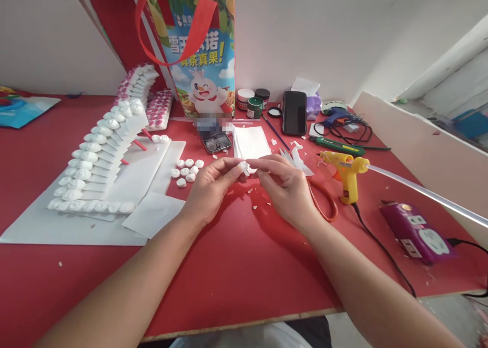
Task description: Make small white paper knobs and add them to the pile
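Over the middle of the red table [236, 266] my two hands meet around a small white piece [244, 166]. My left hand [211, 185] pinches it between thumb and fingertips. My right hand [284, 183] pinches the same piece from the other side, fingers curled. To the left lie several small white rolled pieces [186, 169]. Beyond them stands a white paper model [102, 155], built of stacked strips topped with white buds. White scraps litter the table below my hands.
A yellow glue gun [345, 172] with a long glue stick stands right of my hands, red-handled scissors [324, 206] beside it. A purple power strip [417, 233] lies at far right. Paint jars [253, 101], a black phone [294, 112] and a printed bag [202, 58] stand at the back.
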### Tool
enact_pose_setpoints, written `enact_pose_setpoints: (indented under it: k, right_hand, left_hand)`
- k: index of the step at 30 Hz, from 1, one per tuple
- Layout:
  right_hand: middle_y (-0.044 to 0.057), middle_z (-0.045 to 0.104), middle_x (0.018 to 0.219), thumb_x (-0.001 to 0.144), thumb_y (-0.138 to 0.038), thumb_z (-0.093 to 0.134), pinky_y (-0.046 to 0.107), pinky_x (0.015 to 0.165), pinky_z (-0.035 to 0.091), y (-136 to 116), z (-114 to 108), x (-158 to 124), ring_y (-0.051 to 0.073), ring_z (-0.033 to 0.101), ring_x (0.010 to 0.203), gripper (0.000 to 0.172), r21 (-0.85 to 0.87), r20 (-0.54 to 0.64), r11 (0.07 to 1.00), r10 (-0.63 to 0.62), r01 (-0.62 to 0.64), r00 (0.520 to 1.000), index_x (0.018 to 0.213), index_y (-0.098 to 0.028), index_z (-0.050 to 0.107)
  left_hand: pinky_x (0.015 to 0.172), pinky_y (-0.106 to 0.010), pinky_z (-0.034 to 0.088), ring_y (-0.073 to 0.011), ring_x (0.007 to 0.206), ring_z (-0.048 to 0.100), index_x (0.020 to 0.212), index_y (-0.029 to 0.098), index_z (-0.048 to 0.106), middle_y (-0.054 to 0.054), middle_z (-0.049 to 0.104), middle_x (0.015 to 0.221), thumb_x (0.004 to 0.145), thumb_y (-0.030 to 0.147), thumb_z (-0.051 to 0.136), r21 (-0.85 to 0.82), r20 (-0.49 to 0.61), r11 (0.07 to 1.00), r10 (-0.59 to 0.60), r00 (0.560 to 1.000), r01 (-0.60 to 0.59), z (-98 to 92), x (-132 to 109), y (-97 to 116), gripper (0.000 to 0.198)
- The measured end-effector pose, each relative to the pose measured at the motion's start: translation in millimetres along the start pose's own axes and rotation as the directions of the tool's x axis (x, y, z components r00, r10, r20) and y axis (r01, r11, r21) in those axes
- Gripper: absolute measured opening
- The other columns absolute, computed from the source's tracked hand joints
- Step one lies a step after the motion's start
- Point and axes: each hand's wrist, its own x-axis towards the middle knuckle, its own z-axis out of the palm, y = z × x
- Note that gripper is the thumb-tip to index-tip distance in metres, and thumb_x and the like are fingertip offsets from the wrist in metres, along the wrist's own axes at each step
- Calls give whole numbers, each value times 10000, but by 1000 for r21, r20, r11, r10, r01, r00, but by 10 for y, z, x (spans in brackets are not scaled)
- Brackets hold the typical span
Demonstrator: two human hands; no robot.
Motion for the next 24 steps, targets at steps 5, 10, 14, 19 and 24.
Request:
enact_pose_setpoints:
  k: [5, 10, 14, 19, 24]
  right_hand:
    - [75, 709, 1035, 909, -102, 513, 304, 769, 539, 8, 7, 1, 163, 672, 900, 319, 1, 4, 1000, -31, 31, 1000, 1049, -189, 785]
    - [66, 711, 1000, 893, -76, 493, 310, 771, 549, -8, -9, -1, 159, 680, 863, 338, -37, 1, 998, -49, 49, 999, 1007, -193, 789]
    - [62, 714, 998, 894, -81, 490, 308, 759, 554, 1, -16, -4, 160, 677, 854, 352, -115, 0, 985, -127, 126, 992, 1012, -218, 793]
    - [77, 709, 1024, 912, -89, 479, 320, 787, 558, 22, -62, -4, 180, 679, 894, 365, -273, 61, 917, -284, 290, 957, 1058, -229, 783]
    - [96, 707, 979, 897, -79, 482, 353, 779, 539, 48, -113, 32, 210, 651, 857, 339, -421, 200, 798, -383, 432, 902, 1031, -208, 765]
  left_hand:
    - [891, -321, 511, -153, 811, 644, 957, 184, 770, -24, 710, 814, 834, 364, 808, 44, 2, 999, 6, 1000, -6, -31, -7, -24, 221]
    - [855, -311, 514, -155, 797, 640, 914, 183, 770, -29, 715, 834, 828, 376, 806, 78, 8, 997, 2, 1000, -3, -30, -21, -13, 215]
    - [841, -316, 516, -154, 775, 633, 895, 183, 766, -27, 712, 817, 826, 378, 806, 72, 16, 997, -3, 1000, 2, -27, -26, -4, 211]
    - [813, -302, 513, -143, 759, 627, 886, 183, 768, -24, 706, 807, 820, 367, 814, 58, 30, 998, -28, 999, 26, -46, -17, -30, 201]
    - [778, -296, 510, -134, 724, 614, 842, 175, 772, -23, 702, 771, 776, 387, 845, 52, 30, 996, -76, 997, 74, -48, -20, -22, 233]
